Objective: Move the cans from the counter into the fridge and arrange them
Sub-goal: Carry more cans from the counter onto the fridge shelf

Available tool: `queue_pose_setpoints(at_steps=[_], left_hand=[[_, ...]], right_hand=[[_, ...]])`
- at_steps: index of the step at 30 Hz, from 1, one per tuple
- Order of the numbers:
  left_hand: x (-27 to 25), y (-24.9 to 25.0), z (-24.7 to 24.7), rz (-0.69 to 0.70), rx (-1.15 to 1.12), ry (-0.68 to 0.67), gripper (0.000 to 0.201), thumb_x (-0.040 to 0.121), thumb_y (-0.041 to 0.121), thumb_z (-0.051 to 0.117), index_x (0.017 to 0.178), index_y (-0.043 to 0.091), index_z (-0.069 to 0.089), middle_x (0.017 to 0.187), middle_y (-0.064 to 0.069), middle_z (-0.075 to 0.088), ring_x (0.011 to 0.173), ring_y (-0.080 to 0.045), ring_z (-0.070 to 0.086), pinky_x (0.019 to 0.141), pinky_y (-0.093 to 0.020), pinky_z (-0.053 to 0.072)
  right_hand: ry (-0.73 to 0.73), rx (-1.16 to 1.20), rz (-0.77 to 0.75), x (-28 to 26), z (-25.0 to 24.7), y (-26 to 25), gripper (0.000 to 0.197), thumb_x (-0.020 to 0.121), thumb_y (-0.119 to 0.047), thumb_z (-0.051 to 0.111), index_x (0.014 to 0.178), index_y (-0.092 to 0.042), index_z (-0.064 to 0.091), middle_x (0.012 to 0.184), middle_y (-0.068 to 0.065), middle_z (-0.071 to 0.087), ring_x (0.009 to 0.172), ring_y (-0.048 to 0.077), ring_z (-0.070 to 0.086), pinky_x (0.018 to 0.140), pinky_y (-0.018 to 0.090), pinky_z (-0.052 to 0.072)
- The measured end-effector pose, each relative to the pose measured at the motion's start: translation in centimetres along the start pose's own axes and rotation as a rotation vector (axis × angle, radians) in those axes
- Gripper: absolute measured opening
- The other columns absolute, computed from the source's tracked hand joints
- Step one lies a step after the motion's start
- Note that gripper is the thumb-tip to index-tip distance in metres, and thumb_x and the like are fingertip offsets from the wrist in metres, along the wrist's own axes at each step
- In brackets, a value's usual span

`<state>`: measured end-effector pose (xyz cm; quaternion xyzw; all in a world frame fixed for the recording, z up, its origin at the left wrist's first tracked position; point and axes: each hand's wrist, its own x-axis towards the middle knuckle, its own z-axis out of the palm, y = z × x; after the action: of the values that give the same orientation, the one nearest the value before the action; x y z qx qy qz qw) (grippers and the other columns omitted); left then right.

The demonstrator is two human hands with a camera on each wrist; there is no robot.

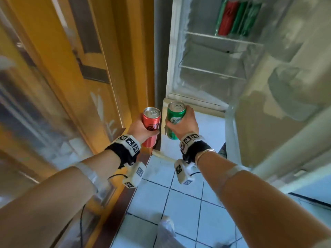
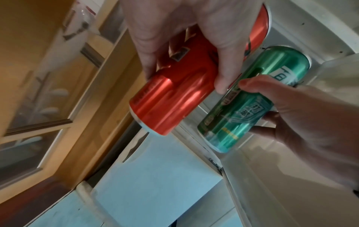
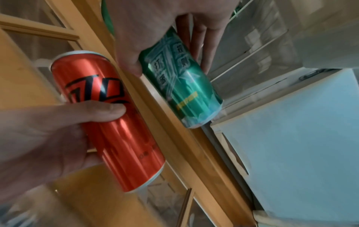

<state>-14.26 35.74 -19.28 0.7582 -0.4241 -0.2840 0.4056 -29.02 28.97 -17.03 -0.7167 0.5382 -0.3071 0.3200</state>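
Note:
My left hand grips a tall red can upright, fingers wrapped round its middle. My right hand grips a tall green can the same way, close beside it. Both cans hang in the air just in front of the open fridge, below its lowest visible shelf. In the left wrist view the red can lies left of the green can. The right wrist view has the red can at left and the green can at centre. Several red and green cans stand on the top shelf.
A yellow wooden cabinet with glass panes stands close on the left. The fridge door hangs open on the right. Two glass shelves below the stocked one hold nothing. Pale blue floor tiles lie underfoot.

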Motion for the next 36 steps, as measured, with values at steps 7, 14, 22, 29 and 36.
queue_pose_setpoints(at_steps=[7, 14, 22, 29, 36], left_hand=[[14.2, 6.4, 1.8, 0.090, -0.056, -0.032, 0.073, 0.062, 0.007, 0.083, 0.126, 0.009, 0.047, 0.122, -0.014, 0.061, 0.114, -0.029, 0.057, 0.100, -0.037, 0.044], [26.2, 11.4, 4.6, 0.184, -0.004, -0.135, 0.078, 0.057, 0.021, 0.086, 0.125, 0.017, 0.047, 0.118, -0.008, 0.064, 0.110, -0.027, 0.060, 0.102, -0.046, 0.045], [38.7, 16.9, 7.8, 0.309, -0.024, -0.261, 0.076, 0.055, 0.020, 0.086, 0.121, 0.020, 0.049, 0.117, -0.008, 0.064, 0.108, -0.027, 0.061, 0.102, -0.047, 0.045], [45.4, 21.8, 9.5, 0.393, -0.040, -0.340, 0.069, 0.061, 0.007, 0.083, 0.120, 0.009, 0.048, 0.116, -0.012, 0.063, 0.107, -0.026, 0.060, 0.097, -0.032, 0.043], [47.6, 25.1, 11.3, 0.421, -0.056, -0.407, 0.068, 0.063, 0.002, 0.081, 0.121, 0.010, 0.047, 0.115, -0.007, 0.062, 0.104, -0.021, 0.058, 0.097, -0.033, 0.042]], right_hand=[[0.099, 0.088, 0.004, 14.0, -2.3, -0.4, 0.072, 0.066, -0.030, 0.081, 0.124, -0.014, 0.040, 0.119, 0.001, 0.053, 0.109, 0.020, 0.056, 0.096, 0.035, 0.044], [0.207, 0.042, 0.038, 25.0, -4.2, 0.2, 0.073, 0.066, -0.032, 0.080, 0.125, -0.013, 0.041, 0.123, 0.004, 0.051, 0.111, 0.022, 0.055, 0.097, 0.036, 0.045], [0.365, -0.005, 0.113, 35.8, -6.3, 0.7, 0.072, 0.064, -0.028, 0.082, 0.122, -0.010, 0.043, 0.119, 0.006, 0.053, 0.107, 0.022, 0.057, 0.096, 0.037, 0.047], [0.518, 0.014, 0.086, 43.4, -10.0, -1.3, 0.068, 0.064, -0.026, 0.081, 0.120, -0.013, 0.046, 0.113, 0.001, 0.054, 0.098, 0.016, 0.057, 0.086, 0.027, 0.046], [0.673, 0.032, 0.047, 49.9, -17.6, -3.3, 0.065, 0.064, -0.028, 0.081, 0.117, -0.013, 0.049, 0.113, 0.001, 0.057, 0.099, 0.015, 0.058, 0.090, 0.031, 0.048]])
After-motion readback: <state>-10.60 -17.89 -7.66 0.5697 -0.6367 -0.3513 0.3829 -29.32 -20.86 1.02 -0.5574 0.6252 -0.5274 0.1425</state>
